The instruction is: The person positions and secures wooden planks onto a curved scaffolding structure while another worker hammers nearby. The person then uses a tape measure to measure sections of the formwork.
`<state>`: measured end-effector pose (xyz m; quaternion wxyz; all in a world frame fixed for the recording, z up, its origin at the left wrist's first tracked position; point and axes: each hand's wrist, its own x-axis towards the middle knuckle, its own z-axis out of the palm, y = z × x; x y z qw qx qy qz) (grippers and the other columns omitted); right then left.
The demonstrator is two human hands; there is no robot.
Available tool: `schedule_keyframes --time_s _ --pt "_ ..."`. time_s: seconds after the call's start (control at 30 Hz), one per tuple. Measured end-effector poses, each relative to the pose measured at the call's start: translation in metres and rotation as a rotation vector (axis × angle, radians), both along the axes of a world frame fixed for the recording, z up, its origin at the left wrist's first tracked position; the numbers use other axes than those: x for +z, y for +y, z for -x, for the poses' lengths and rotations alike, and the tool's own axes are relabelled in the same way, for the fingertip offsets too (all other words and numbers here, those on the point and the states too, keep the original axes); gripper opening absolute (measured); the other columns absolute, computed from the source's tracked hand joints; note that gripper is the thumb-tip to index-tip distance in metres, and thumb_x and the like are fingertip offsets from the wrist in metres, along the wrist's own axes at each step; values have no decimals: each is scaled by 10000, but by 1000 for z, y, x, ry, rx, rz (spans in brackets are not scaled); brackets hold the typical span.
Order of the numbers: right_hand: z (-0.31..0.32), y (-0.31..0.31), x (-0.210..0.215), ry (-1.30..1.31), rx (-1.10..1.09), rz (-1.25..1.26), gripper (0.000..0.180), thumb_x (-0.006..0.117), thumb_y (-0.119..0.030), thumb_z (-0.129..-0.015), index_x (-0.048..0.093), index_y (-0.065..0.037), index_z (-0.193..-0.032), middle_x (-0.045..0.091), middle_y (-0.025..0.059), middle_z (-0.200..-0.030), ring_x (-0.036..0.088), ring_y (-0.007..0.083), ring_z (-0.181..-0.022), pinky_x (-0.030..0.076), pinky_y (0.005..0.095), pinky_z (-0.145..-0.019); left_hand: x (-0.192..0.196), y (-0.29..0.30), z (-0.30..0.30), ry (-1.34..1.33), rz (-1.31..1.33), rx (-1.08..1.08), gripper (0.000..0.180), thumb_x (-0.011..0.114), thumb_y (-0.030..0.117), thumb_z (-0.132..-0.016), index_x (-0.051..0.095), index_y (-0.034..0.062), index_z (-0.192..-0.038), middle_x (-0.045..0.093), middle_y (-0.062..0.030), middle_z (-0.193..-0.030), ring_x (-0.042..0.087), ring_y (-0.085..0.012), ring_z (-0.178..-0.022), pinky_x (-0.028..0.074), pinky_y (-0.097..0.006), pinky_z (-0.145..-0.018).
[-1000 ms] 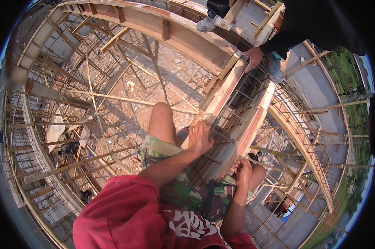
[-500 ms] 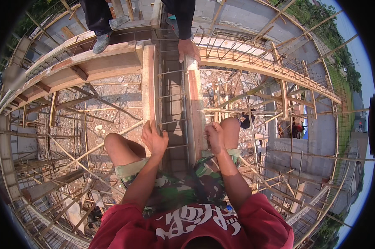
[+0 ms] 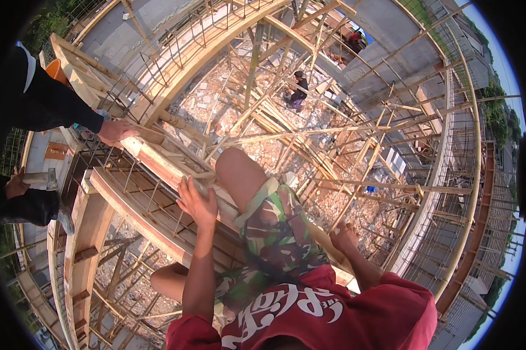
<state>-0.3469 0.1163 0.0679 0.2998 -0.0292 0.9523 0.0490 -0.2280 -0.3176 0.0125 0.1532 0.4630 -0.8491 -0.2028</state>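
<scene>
My left hand (image 3: 199,204) lies open, fingers spread, against the near timber side board (image 3: 164,166) of a narrow beam form. Steel reinforcing bars (image 3: 148,201) run inside this form, between that board and the opposite side board (image 3: 126,201). My right hand (image 3: 345,238) is curled closed beyond my thigh, low on the right; anything inside it is hidden. A co-worker's hand (image 3: 116,131) rests on the far end of the near side board. Their other hand (image 3: 16,185) holds a hammer (image 3: 52,178).
I sit astride the form, high above rubble-strewn ground (image 3: 199,105). Below, bamboo and timber props (image 3: 298,137) criss-cross, and another person (image 3: 298,93) is among them. A curved timber form (image 3: 199,49) with protruding bars stands ahead. An orange bucket (image 3: 56,71) is at the upper left.
My view has swung to the right, so the form now slants to the upper left. My right hand has moved away from the form, out to the right. My left hand now reaches across the near board.
</scene>
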Motion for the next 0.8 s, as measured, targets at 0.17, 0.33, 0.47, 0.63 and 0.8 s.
schedule_keyframes --time_s 0.17,0.33,0.47,0.63,0.8 --pt "-34 57 40 -167 -113 -183 524 622 -512 -866 695 -91 -1170 694 187 -1180 614 363 -1188 385 552 -1078 -17 -4 3 -98 90 -26 666 677 283 -847 477 109 -1457 345 -181 -1569 264 -423 -1468 205 -616 -1166" --pt "-53 84 69 192 -325 -9 409 645 -414 -893 735 -68 -1091 726 191 -1070 672 376 -1091 469 495 -998 -17 -13 -3 -60 115 -74 627 680 248 -802 520 73 -1382 371 -211 -1527 305 -437 -1429 299 -586 -1135" --pt "-84 107 32 477 -531 229 367 640 -361 -928 741 -32 -1056 741 219 -997 726 372 -911 553 443 -829 -14 -12 -3 -83 114 -88 621 668 234 -819 504 64 -1392 362 -224 -1526 286 -440 -1439 300 -591 -1132" --pt "-94 118 18 583 -514 281 312 620 -303 -914 742 -16 -915 699 206 -793 695 364 -750 531 439 -720 -8 -9 0 -146 132 -91 624 654 226 -829 492 50 -1405 330 -215 -1553 257 -454 -1451 263 -596 -1156" --pt "-94 115 30 558 -510 360 270 612 -232 -876 721 13 -911 696 230 -846 688 395 -797 536 456 -754 -13 -12 -4 -181 131 -97 615 635 234 -841 495 41 -1407 320 -220 -1562 240 -444 -1460 232 -594 -1173"
